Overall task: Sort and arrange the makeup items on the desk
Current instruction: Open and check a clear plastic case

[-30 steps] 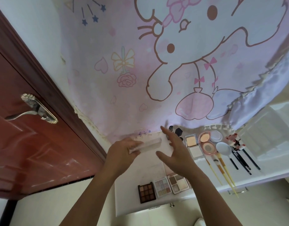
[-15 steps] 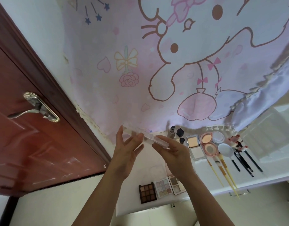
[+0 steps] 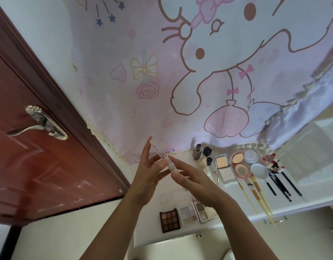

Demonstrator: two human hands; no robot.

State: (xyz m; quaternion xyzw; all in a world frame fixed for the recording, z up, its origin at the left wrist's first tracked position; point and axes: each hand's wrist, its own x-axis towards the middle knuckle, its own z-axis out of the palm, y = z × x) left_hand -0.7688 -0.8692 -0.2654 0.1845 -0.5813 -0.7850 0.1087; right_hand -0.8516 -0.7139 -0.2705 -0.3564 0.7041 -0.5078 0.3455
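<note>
Pink cartoon curtain [image 3: 105, 72] hangs behind our white desk [image 3: 148, 220]. Above it we hold a clear case [image 3: 162, 156], tilted: our left hand [image 3: 148, 173] pinches it with fingers nearly straight, our right hand [image 3: 195, 182] pinches its lower end.

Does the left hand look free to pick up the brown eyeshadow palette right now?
Probably not yet: the left hand and right hand both hold a clear case. The brown eyeshadow palette lies uncovered below them, so nothing else blocks it.
</note>
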